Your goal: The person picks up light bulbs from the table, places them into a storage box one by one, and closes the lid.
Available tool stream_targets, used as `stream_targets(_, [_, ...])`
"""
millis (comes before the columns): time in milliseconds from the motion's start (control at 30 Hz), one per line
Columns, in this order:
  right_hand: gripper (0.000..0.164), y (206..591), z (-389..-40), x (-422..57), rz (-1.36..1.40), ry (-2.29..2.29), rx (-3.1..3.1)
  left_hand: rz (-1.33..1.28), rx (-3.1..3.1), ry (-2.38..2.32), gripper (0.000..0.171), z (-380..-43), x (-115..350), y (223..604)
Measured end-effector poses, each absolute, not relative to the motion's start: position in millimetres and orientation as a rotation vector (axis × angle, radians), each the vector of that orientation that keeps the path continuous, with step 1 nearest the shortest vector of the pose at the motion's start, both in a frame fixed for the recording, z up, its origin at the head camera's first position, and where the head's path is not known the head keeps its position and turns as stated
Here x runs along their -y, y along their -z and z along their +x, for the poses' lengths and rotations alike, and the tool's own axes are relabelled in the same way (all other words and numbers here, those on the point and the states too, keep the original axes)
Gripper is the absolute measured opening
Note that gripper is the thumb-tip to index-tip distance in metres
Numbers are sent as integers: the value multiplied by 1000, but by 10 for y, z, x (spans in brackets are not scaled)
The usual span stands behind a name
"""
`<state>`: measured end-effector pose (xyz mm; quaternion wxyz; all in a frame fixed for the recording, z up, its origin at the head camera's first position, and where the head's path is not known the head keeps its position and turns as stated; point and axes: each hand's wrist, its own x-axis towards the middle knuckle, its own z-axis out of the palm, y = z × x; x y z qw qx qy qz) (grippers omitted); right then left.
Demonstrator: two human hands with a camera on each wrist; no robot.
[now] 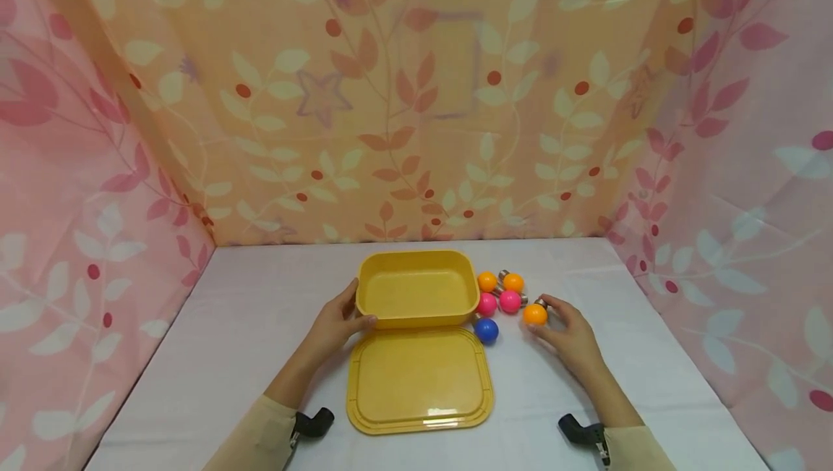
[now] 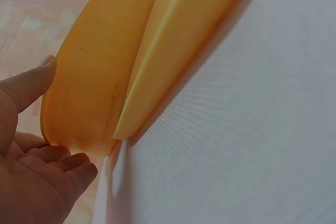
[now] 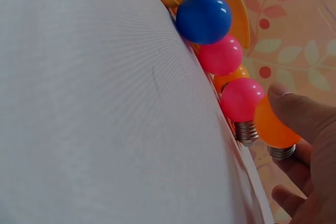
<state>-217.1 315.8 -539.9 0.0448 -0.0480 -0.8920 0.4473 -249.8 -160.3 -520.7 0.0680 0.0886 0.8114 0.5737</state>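
A yellow box (image 1: 416,290) without a cover on it stands at the middle of the table. My left hand (image 1: 335,323) holds its left end, thumb at the near corner and fingers along the side; in the left wrist view the thumb (image 2: 39,80) touches the rim. My right hand (image 1: 575,333) pinches an orange light bulb (image 1: 535,314) between thumb and fingers, its metal base pointing away. Beside the box's right side lie a blue bulb (image 1: 486,331), two pink bulbs (image 1: 510,302) and two more orange bulbs (image 1: 487,281). The box's inside shows no bulbs.
A flat yellow lid (image 1: 419,380) lies in front of the box, close against it. White cloth (image 1: 260,297) covers the table. Patterned curtains (image 1: 403,95) stand behind and at both sides. Each wrist wears a black camera mount (image 1: 315,424).
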Motion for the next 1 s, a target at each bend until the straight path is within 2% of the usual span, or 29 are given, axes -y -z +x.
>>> stream_targets(167, [85,5277,-2124,-3139,-133,-1362,2705,263,-2427,-1748,106,-2505,1581,5210])
stream_targets(400, [77,5123,-2127,-3117,-32,-1312,2657,291,-2363,-1794,104,-2480,1555,5163])
stream_targets(1000, [71,4561,-2478,-2819,169,-1285,2660,275,-2376,-1808,100,-2458,1581,5153])
